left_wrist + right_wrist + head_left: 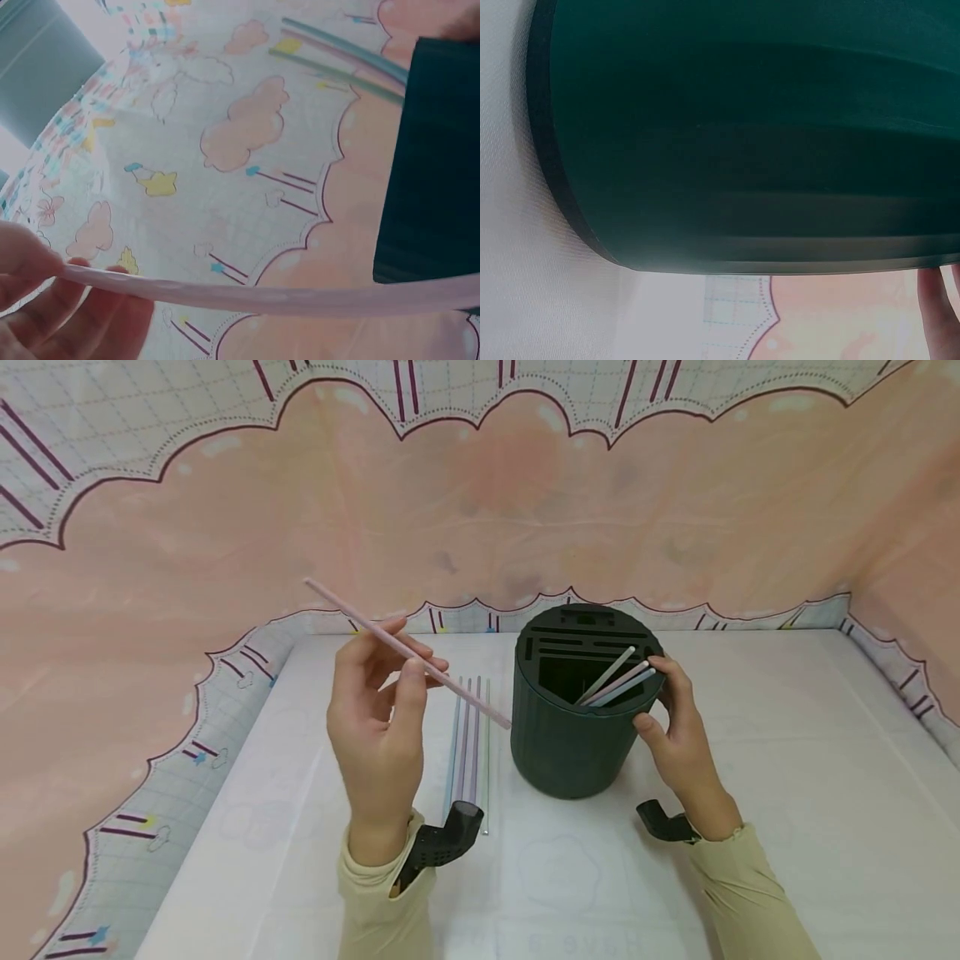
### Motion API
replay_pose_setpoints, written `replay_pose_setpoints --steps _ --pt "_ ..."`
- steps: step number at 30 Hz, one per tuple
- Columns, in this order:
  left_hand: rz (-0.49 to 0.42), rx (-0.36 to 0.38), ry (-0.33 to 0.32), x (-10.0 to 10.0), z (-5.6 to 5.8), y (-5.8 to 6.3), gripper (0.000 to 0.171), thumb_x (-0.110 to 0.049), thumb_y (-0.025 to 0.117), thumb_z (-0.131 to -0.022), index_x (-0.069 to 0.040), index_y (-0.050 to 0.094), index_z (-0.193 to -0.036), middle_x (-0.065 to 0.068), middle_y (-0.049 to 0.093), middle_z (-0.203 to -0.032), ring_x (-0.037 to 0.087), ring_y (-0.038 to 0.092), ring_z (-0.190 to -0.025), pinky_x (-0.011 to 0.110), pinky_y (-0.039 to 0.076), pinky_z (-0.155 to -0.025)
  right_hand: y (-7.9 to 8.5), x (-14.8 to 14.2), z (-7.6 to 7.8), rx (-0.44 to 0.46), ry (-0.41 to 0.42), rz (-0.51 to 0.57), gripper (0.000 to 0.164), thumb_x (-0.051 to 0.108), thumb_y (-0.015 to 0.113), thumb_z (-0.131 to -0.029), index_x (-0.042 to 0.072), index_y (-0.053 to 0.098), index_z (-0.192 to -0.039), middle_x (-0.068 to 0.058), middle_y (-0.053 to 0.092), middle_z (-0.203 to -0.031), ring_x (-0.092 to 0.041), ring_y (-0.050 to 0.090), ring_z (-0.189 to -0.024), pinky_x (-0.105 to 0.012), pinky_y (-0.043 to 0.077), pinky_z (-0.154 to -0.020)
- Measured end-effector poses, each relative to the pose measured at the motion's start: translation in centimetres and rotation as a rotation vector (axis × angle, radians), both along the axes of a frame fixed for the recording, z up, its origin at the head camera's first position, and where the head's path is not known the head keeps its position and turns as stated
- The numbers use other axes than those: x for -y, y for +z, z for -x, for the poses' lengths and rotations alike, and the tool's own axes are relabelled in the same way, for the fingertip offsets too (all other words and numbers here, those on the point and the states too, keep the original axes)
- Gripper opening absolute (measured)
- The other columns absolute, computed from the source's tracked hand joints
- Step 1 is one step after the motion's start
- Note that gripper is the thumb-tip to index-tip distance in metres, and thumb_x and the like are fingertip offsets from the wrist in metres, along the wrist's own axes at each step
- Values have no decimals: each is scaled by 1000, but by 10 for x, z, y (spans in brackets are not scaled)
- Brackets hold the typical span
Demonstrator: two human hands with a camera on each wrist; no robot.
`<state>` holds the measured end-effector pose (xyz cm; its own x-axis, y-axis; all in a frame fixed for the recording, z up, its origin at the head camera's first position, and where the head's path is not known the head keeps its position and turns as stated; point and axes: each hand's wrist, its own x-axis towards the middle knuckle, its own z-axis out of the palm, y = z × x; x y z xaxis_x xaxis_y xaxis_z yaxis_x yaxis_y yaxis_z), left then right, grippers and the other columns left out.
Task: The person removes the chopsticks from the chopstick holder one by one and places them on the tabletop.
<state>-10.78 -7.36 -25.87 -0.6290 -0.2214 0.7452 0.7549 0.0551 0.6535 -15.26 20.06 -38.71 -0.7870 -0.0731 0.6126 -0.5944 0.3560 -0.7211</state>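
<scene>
My left hand [382, 727] pinches a pale pink straw [468, 697] between thumb and fingers. The straw slants down to the right, its lower end right beside the wall of a dark green knife block [573, 752]. Slots and a larger square opening mark the block's round top. Three straws lean in that opening: a pale green one [607, 675], a pink one and a blue one [622, 687]. At the block's right rim, my right hand [686, 743] grips the edge, thumb in front and fingers at the top. The right wrist view is mostly filled by the green wall [742, 150].
Several straws [463, 752] in blue, purple and green lie side by side on the white table [285, 827], left of the block. A peach patterned cloth [487, 527] hangs behind. Black wrist cameras [442, 843] sit on both wrists.
</scene>
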Motion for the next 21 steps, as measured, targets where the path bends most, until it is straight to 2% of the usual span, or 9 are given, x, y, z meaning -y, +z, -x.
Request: replay_pose_setpoints --steps 8,12,16,21 --pt "279 146 103 9 16 -15 30 -6 52 -88 -9 53 -118 3 58 -91 15 60 -77 29 52 -66 1 1 -1 -3 -5 0 73 53 51 -82 8 29 -136 -4 34 -137 -18 33 -124 -25 25 -101" --pt "431 204 159 11 29 -26 29 -8 53 -88 -10 54 -117 1 59 -90 10 60 -76 25 50 -63 1 1 -3 17 -12 -3 73 53 51 -82 10 28 -136 -4 33 -138 -18 33 -124 -26 25 -102" --pt "513 268 184 15 42 -38 30 -7 54 -87 -9 53 -117 2 59 -90 8 59 -75 22 50 -61 0 2 -4 24 -15 -6 70 51 52 -83 10 28 -136 -6 33 -138 -19 33 -124 -28 25 -102" --pt "605 384 249 23 57 -53 33 -9 55 -87 -10 52 -120 3 60 -90 11 60 -75 25 50 -62 1 3 -4 13 -8 -1 72 52 51 -83 9 28 -136 -5 33 -138 -18 33 -124 -25 24 -102"
